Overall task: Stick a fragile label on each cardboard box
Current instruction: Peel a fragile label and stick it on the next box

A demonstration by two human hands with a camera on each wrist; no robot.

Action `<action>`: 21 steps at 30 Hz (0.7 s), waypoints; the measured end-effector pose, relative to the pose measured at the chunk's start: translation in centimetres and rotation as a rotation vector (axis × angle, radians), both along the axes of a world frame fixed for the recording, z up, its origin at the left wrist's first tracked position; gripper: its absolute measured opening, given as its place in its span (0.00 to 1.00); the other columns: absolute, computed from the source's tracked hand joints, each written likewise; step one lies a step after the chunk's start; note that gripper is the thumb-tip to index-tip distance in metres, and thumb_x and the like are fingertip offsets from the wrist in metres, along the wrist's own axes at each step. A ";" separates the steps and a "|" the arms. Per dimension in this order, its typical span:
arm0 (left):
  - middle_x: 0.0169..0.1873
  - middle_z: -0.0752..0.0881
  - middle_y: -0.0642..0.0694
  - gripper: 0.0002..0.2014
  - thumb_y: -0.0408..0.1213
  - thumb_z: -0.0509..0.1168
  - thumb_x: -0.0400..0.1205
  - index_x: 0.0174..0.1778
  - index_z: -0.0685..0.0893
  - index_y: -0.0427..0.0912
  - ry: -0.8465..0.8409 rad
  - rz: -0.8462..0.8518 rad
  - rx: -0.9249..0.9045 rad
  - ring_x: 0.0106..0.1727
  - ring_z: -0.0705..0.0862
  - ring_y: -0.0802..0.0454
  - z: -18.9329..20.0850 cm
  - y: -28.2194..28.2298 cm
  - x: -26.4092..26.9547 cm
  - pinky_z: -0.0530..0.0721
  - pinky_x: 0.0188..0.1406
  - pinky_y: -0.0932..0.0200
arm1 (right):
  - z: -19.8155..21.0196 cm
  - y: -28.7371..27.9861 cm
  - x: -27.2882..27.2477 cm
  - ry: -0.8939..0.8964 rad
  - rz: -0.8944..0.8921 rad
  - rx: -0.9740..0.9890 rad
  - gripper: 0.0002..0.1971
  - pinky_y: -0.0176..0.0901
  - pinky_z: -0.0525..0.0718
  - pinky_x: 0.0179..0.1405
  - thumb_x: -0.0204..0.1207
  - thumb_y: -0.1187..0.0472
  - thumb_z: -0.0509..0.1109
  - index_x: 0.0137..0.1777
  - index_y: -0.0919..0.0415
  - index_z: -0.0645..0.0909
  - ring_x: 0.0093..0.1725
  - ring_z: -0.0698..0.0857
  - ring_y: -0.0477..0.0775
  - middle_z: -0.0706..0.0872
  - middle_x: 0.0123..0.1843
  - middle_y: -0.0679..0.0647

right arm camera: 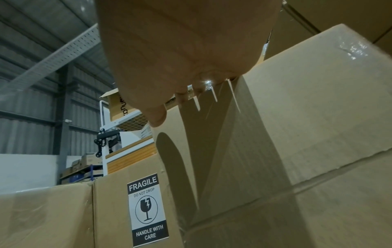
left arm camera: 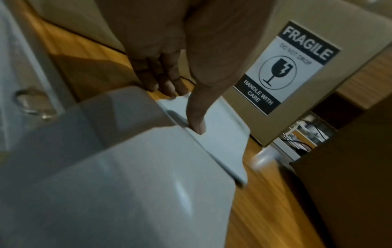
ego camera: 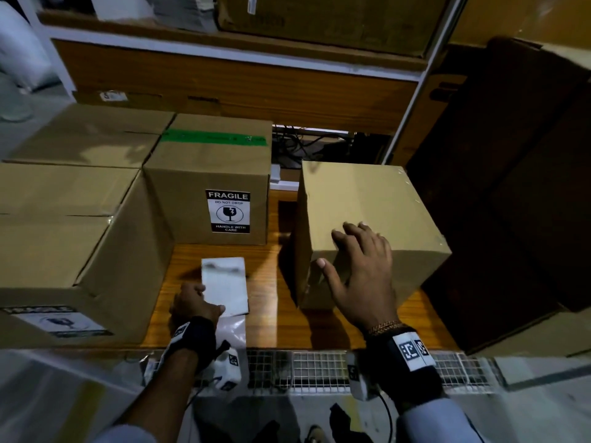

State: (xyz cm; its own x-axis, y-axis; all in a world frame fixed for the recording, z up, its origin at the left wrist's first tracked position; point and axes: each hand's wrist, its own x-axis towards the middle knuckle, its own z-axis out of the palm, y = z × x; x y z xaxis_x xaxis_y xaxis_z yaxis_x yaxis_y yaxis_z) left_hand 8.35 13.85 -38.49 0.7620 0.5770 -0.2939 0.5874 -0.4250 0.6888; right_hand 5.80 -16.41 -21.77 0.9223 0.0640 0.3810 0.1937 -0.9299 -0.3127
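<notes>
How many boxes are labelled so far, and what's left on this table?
Two look done: the middle box carries a fragile label, and so does the big left box, near its bottom edge. In hand: the left hand pinches the white label sheet, while the right hand rests open on the right box, whose visible faces are bare. That one is left.

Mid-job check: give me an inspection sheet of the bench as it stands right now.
Surface: wooden table, partly bare.
Job's things: middle box and big left box labelled; right box shows no label; white label stack face down.
Clutter: nothing seen.
Grippers: left hand pinches the stack; right hand spread on right box.
Cables: tangle of wires behind boxes.
Surroundings: shelving with cartons.
</notes>
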 end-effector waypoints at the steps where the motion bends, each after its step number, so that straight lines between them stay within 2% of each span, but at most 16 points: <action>1: 0.49 0.85 0.46 0.33 0.30 0.89 0.60 0.52 0.76 0.51 -0.015 0.037 -0.053 0.52 0.86 0.38 0.7 -0.3 -0.2 0.89 0.47 0.45 | 0.0 0.0 0.0 0.001 0.004 0.003 0.30 0.65 0.55 0.89 0.82 0.32 0.58 0.79 0.47 0.75 0.88 0.63 0.54 0.72 0.84 0.50; 3: 0.48 0.84 0.46 0.34 0.24 0.86 0.64 0.59 0.74 0.47 -0.051 0.087 -0.138 0.51 0.86 0.38 1.2 -0.7 -0.5 0.89 0.49 0.43 | 0.0 -0.1 -0.1 0.005 0.005 0.004 0.30 0.65 0.55 0.89 0.83 0.33 0.59 0.79 0.47 0.74 0.88 0.62 0.54 0.72 0.84 0.50; 5: 0.47 0.85 0.45 0.35 0.23 0.84 0.66 0.64 0.74 0.44 -0.058 0.104 -0.184 0.52 0.86 0.39 1.0 -0.5 -0.5 0.88 0.54 0.42 | 0.1 -0.1 -0.1 0.012 0.001 0.003 0.29 0.64 0.54 0.89 0.83 0.34 0.61 0.80 0.46 0.74 0.88 0.62 0.54 0.71 0.85 0.49; 7: 0.50 0.89 0.40 0.35 0.23 0.83 0.69 0.70 0.77 0.41 -0.072 0.106 -0.291 0.54 0.88 0.38 1.5 -0.3 -0.5 0.88 0.59 0.40 | 0.1 0.0 -0.1 0.019 0.000 0.004 0.29 0.63 0.53 0.90 0.83 0.35 0.63 0.80 0.46 0.73 0.88 0.61 0.54 0.71 0.85 0.49; 8: 0.51 0.90 0.38 0.31 0.23 0.82 0.71 0.68 0.81 0.39 -0.085 0.098 -0.356 0.55 0.89 0.37 1.6 -0.1 -0.4 0.88 0.59 0.39 | 0.2 0.0 -0.1 0.025 0.001 0.006 0.29 0.64 0.53 0.90 0.83 0.35 0.64 0.80 0.46 0.73 0.88 0.61 0.54 0.70 0.86 0.49; 10: 0.49 0.93 0.37 0.15 0.23 0.79 0.75 0.56 0.90 0.39 -0.110 0.079 -0.478 0.50 0.92 0.36 2.8 0.1 -0.6 0.90 0.57 0.34 | 0.7 0.1 -0.1 0.048 0.005 0.016 0.30 0.66 0.55 0.89 0.82 0.35 0.66 0.81 0.46 0.74 0.88 0.60 0.54 0.70 0.86 0.50; 11: 0.49 0.93 0.37 0.11 0.23 0.77 0.77 0.52 0.91 0.39 -0.123 0.069 -0.546 0.49 0.92 0.34 3.6 0.3 -0.7 0.89 0.57 0.29 | 1.0 0.2 -0.1 0.064 0.005 0.025 0.30 0.67 0.57 0.88 0.82 0.36 0.68 0.80 0.46 0.74 0.88 0.60 0.54 0.70 0.86 0.50; 13: 0.50 0.93 0.33 0.09 0.22 0.74 0.80 0.53 0.91 0.38 -0.168 0.067 -0.702 0.52 0.91 0.30 6.2 0.2 -1.2 0.85 0.61 0.24 | 1.8 0.3 -0.2 0.095 0.006 0.055 0.28 0.69 0.58 0.88 0.81 0.37 0.70 0.79 0.45 0.76 0.87 0.60 0.54 0.71 0.85 0.50; 16: 0.52 0.92 0.33 0.14 0.21 0.70 0.83 0.63 0.86 0.35 -0.260 0.053 -0.877 0.54 0.90 0.31 10.9 0.0 -1.7 0.86 0.58 0.32 | 3.0 1.2 -0.9 0.107 0.043 0.134 0.24 0.66 0.65 0.85 0.82 0.36 0.68 0.74 0.44 0.81 0.84 0.65 0.52 0.76 0.81 0.47; 18: 0.49 0.93 0.36 0.14 0.21 0.67 0.84 0.64 0.83 0.35 -0.343 0.029 -0.991 0.47 0.93 0.38 13.9 -0.4 -2.3 0.92 0.43 0.42 | 3.7 2.3 -1.7 0.109 0.127 0.224 0.22 0.61 0.75 0.79 0.82 0.37 0.68 0.71 0.45 0.81 0.77 0.71 0.47 0.80 0.74 0.44; 19: 0.47 0.94 0.37 0.13 0.21 0.66 0.85 0.64 0.83 0.35 -0.372 0.006 -1.034 0.44 0.94 0.41 15.4 -0.8 -2.7 0.92 0.36 0.47 | 4.0 2.8 -2.1 0.109 0.179 0.262 0.21 0.58 0.78 0.76 0.83 0.38 0.68 0.72 0.45 0.80 0.74 0.73 0.45 0.81 0.71 0.43; 21: 0.50 0.94 0.36 0.15 0.22 0.65 0.85 0.67 0.81 0.34 -0.398 -0.027 -1.109 0.46 0.94 0.42 17.7 -1.5 -3.4 0.92 0.34 0.51 | 4.8 3.8 -2.7 0.151 0.271 0.315 0.24 0.52 0.79 0.73 0.84 0.41 0.69 0.79 0.43 0.75 0.72 0.74 0.43 0.80 0.71 0.41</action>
State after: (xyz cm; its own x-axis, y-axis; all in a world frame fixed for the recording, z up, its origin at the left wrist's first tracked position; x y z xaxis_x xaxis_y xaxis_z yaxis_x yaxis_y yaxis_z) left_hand 4.91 12.38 -20.84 0.9216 0.1374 -0.3629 0.2472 0.5130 0.8220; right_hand 3.07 -12.58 -16.92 0.9350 0.2136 0.2832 0.3480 -0.7067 -0.6160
